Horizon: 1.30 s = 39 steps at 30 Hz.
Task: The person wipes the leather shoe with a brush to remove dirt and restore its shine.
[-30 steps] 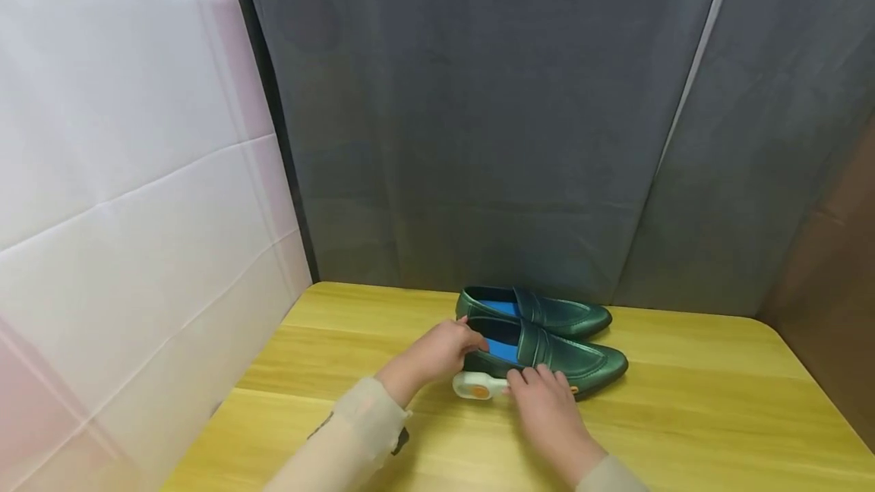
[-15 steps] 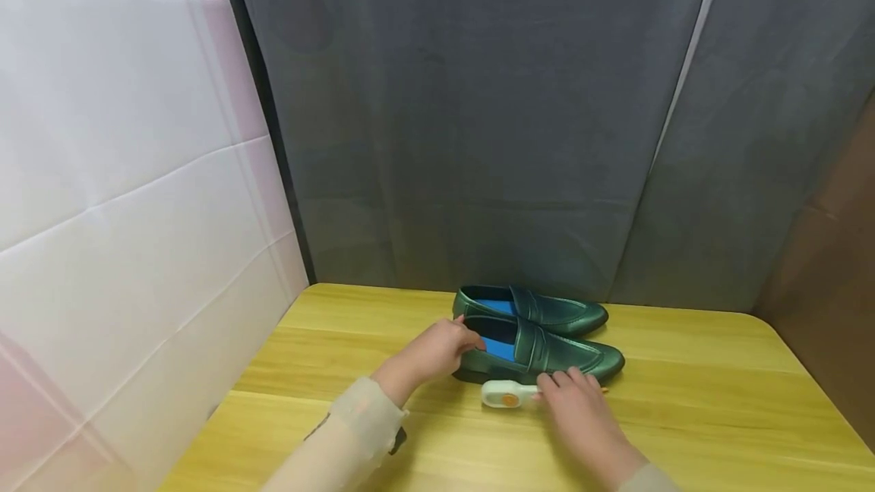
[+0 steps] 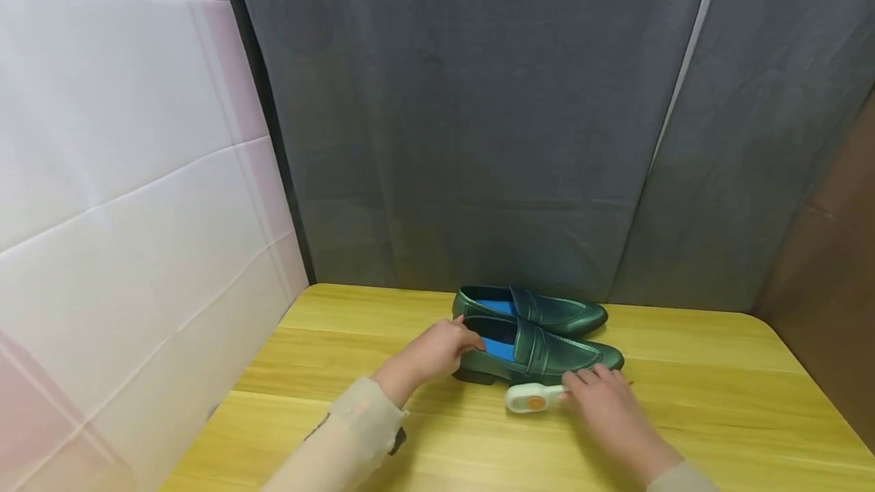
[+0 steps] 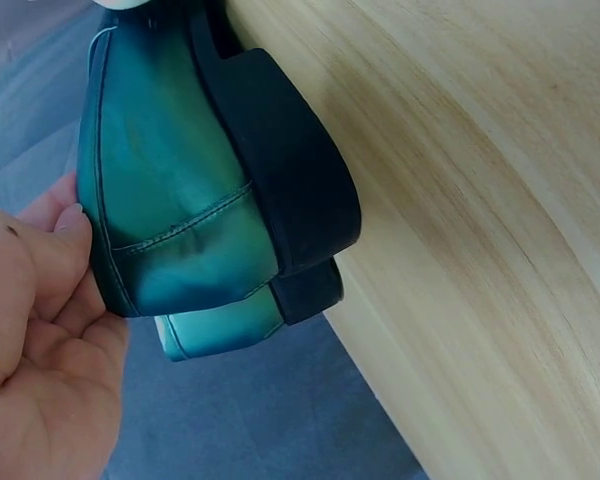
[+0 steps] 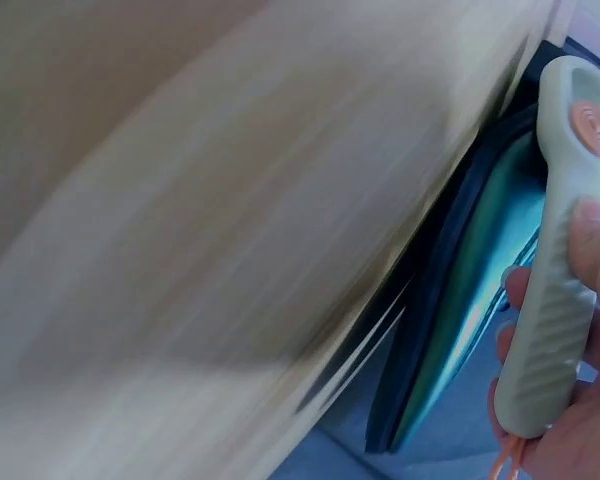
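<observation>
A dark green metallic loafer (image 3: 570,353) with a blue insole stands on the table, toe to the right. Its rear collar is pinched by my left hand (image 3: 434,351); the left wrist view shows thumb and fingers on the edge above the black heel (image 4: 305,170). Beside the loafer's near side, my right hand (image 3: 611,407) grips a pale green shoe brush (image 3: 528,398). An orange button (image 5: 592,128) sits on its head, with the thumb lying on the ribbed handle (image 5: 545,350) below. The brush's underside is hidden. Behind stands the matching loafer (image 3: 566,314).
The yellow wood-grain table (image 3: 328,325) ends at a dark grey curtain (image 3: 465,135) just behind the shoes. A white panel (image 3: 137,173) rises on the left. At the right is a brown surface (image 3: 827,272). An orange cord (image 5: 507,460) hangs from the brush handle.
My right hand has moved the brush rightward along the near loafer's side, from near the heel toward the toe. The left hand keeps its hold on the heel.
</observation>
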### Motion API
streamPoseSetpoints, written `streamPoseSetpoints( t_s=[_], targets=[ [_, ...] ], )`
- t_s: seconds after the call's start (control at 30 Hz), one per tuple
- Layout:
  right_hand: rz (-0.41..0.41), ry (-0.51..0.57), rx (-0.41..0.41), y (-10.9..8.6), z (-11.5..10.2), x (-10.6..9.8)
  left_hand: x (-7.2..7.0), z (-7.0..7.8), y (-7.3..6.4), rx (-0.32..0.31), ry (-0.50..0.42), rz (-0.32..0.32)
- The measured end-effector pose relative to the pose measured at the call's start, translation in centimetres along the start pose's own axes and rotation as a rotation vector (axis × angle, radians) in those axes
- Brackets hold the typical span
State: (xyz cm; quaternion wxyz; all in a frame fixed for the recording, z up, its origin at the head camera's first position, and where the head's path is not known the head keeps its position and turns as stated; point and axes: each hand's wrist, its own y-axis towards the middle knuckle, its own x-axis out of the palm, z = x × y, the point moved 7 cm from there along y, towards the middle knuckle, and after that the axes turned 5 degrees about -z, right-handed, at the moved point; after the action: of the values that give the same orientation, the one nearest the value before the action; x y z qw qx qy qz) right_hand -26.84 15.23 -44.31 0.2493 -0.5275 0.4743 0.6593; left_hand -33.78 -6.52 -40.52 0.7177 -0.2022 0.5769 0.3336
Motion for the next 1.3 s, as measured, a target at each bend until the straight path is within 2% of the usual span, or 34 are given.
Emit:
streamPoseSetpoints(
  t_s=[0.4, 0.73, 0.87, 1.13, 1.3],
  targets=[
    [0.047, -0.019, -0.040, -1.0, 3.2, -0.7, 0.0, 0.2, -0.2, 0.011, 0.006, 0.010],
    [-0.065, 0.112, 0.019, -2.0, 7.7, -1.0, -0.2, 0.4, -0.5, 0.023, -0.003, 0.030],
    [-0.081, 0.156, 0.025, -2.4, 9.4, -1.3, -0.3, 0.5, -0.5, 0.016, -0.005, 0.025],
    [-0.074, 0.140, 0.044, -3.1, 11.7, -1.6, -0.4, 0.6, -0.5, 0.012, 0.001, 0.017],
    [-0.135, 0.154, 0.083, -3.2, 13.1, -1.7, -0.4, 0.6, -0.5, 0.021, 0.008, 0.020]
  ],
)
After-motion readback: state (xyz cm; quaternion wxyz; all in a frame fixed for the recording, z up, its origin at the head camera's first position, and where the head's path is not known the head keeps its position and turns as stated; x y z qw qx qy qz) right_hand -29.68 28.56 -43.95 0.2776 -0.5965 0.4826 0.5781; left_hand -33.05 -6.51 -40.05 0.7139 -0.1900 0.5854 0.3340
